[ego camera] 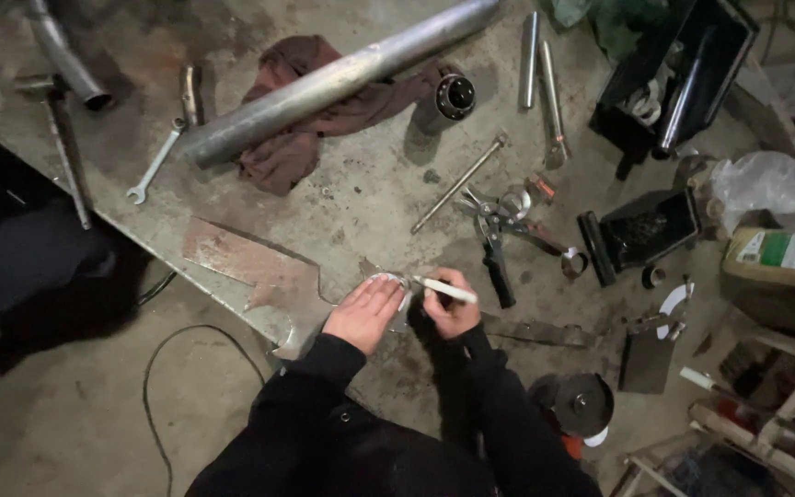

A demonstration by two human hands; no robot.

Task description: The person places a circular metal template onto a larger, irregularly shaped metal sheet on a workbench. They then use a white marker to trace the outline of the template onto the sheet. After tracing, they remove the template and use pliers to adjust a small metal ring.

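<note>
Pressing flat, open-fingered, the left hand (362,311) pins a small metal piece (392,281) to the bench (361,198) near its front edge. The right hand (450,308) is closed around a white marker (445,290), tip touching the piece. Pliers (494,241) lie just beyond.

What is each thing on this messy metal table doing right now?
left hand: pressed flat on a small shiny metal piece
right hand: gripping a white marker, tip towards the metal piece
long grey pipe: lying across a brown rag
brown rag: crumpled
spanner: lying loose
pliers: lying with handles apart
rusty plate: flat at the table edge
</note>
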